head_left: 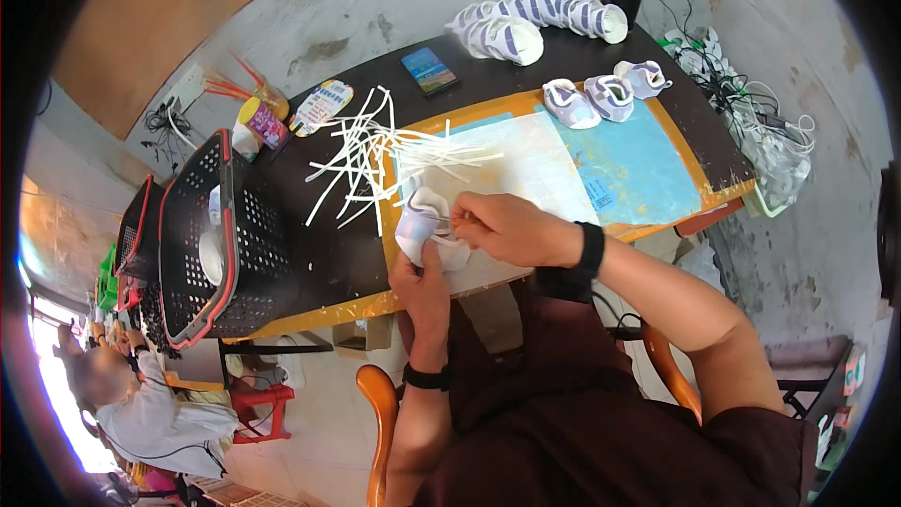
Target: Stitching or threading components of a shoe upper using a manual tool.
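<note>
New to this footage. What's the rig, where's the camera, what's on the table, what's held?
No machine here: a person works bare-handed. The only picture comes from a head-worn fisheye camera looking down, so straight edges bend near the rim. The left hand holds a small pale shoe; the right hand has its fingers bunched beside it, their grip too small to make out. On the dark table are loose white strips, three similar shoes, a phone and a black basket.

Counter (pixel 502 80): had a dark top bearing a yellow-edged board (pixel 330 313).
Board surface: carried a blue sheet (pixel 648 174) and a white sheet (pixel 540 164).
Far side: held lined-up shoes (pixel 561 13) and a phone (pixel 429 69).
Left end: supported a black basket (pixel 258 244).
Middle: white strips (pixel 371 155) lay loosely heaped.
</note>
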Tool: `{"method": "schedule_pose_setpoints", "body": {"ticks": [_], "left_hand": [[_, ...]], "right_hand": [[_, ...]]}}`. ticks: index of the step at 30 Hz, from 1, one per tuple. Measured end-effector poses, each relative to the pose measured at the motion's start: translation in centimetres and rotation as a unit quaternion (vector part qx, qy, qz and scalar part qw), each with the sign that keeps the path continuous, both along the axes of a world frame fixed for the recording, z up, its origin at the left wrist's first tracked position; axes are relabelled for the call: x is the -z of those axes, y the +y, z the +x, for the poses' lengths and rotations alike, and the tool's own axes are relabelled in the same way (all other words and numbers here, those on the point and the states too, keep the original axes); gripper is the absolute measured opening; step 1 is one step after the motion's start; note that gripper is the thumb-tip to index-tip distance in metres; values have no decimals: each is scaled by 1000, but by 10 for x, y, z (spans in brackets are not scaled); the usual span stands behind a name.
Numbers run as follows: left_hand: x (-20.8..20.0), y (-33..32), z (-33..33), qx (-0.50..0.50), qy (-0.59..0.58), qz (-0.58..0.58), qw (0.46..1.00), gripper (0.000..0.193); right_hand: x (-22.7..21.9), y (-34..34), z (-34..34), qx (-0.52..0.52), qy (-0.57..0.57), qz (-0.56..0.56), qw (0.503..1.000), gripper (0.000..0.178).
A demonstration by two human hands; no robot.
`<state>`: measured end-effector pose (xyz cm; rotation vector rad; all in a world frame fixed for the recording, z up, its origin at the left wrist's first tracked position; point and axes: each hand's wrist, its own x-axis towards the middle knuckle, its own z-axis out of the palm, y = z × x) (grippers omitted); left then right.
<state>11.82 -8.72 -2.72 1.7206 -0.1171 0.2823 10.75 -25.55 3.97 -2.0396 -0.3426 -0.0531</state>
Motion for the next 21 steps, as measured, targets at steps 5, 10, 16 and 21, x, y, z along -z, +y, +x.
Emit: {"method": "schedule_pose_setpoints", "body": {"ticks": [5, 10, 16, 21], "left_hand": [[1, 4, 0, 27, 27, -45, 998, 21], [3, 8, 1, 54, 16, -96, 994, 25], [9, 12, 6, 68, 15, -115, 991, 26], [4, 18, 11, 74, 82, -97, 989, 25]], "right_hand": [[18, 10, 21, 15, -13, -6, 1000, 23], [17, 21, 19, 51, -47, -90, 993, 29], [24, 26, 17, 83, -109, -86, 987, 21], [36, 29, 21, 112, -108, 20, 988, 21]]}}
